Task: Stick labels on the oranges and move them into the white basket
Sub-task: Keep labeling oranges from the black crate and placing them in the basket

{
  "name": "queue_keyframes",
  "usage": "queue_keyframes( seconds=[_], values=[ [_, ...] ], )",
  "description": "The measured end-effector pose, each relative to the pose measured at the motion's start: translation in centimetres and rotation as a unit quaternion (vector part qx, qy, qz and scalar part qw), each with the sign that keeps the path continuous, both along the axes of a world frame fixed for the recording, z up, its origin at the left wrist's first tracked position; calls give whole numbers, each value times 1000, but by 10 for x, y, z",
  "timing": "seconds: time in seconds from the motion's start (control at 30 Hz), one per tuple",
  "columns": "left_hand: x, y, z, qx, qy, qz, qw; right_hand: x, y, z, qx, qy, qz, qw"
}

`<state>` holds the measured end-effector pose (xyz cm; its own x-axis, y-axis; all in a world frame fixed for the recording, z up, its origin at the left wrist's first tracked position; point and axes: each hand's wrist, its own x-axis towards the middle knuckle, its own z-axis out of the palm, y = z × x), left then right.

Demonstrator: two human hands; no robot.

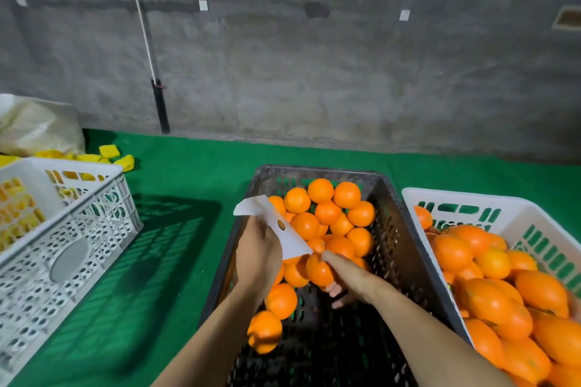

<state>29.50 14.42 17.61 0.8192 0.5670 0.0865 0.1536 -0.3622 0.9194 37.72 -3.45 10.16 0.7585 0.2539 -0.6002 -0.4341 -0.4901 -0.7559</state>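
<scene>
Now the labelling step is in hand: the left hand (257,253) pinches a white label sheet (276,226) over the dark crate (405,261), while the right hand (349,275), its grip curled round one orange (318,270) at the crate's centre, seems to press its forefinger on top, perhaps seating a sticker. Next, that orange needs carrying toward three o'clock into the white basket (534,223), already heaped with fruit.

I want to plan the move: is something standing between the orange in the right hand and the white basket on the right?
Only the dark crate's right wall and the white basket's rim; the right hand must lift the orange over both.
</scene>
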Motion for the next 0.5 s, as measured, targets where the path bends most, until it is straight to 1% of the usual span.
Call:
queue_keyframes(
  seconds=[0.03,0.1,0.17,0.23,0.3,0.37,0.43,0.5],
  values=[
    [0,1,-1,-7,-10,2,1000,2,0,8,71,32,-38,996],
    [1,4,1,-21,-28,16,999,2,-1,27,207,70,-96,971],
    [3,8,4,-68,-60,34,995,-1,-2,47,323,94,-131,933],
    [5,12,8,-145,-64,58,986,-9,-6,65,418,111,-158,888],
    [6,14,8,-188,-46,74,978,-17,-15,78,477,113,-184,852],
    [7,11,6,-182,-29,66,981,-20,-22,86,523,107,-232,813],
    [4,8,7,-164,-24,45,985,-19,-25,95,565,74,-305,763],
    [1,9,8,-157,-14,33,987,-15,-29,103,594,24,-393,702]
  ],
)
